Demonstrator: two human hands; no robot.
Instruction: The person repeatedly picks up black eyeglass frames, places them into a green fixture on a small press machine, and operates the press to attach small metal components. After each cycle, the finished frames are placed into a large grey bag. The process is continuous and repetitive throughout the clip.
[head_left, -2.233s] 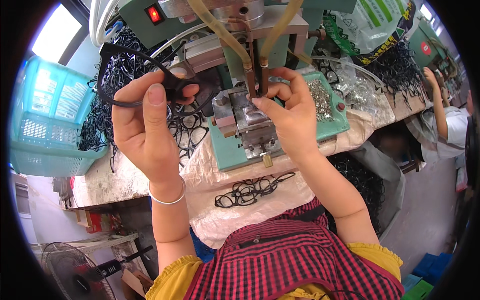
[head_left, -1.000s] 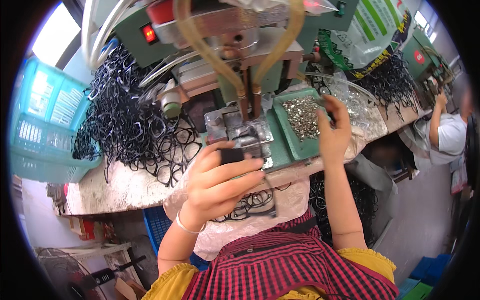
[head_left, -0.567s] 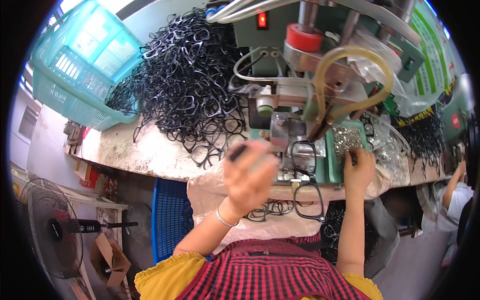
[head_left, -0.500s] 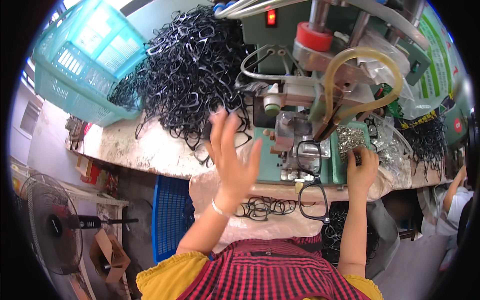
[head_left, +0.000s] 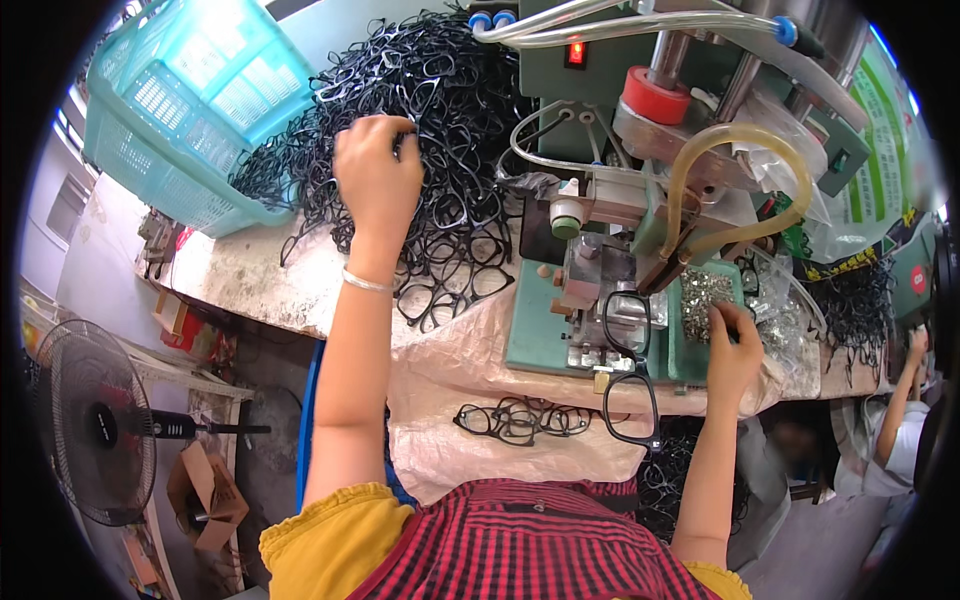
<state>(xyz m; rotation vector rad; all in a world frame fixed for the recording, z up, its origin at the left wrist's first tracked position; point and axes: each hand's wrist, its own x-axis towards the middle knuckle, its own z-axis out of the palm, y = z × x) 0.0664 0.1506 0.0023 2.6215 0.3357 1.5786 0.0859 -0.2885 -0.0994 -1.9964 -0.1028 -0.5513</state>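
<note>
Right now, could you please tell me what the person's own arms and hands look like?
Short yellow sleeves with frilled edges leave both arms bare below. The left hand and right hand are ungloved. A thin silvery bracelet circles the left wrist; none shows on the right.

A factory workshop is indicated by a green machine [head_left: 640, 205] set on a worn bench [head_left: 235, 280], heaped black glasses frames [head_left: 460, 110], small metal parts [head_left: 703, 300] and a co-worker [head_left: 903, 432] seen nearby.
</note>
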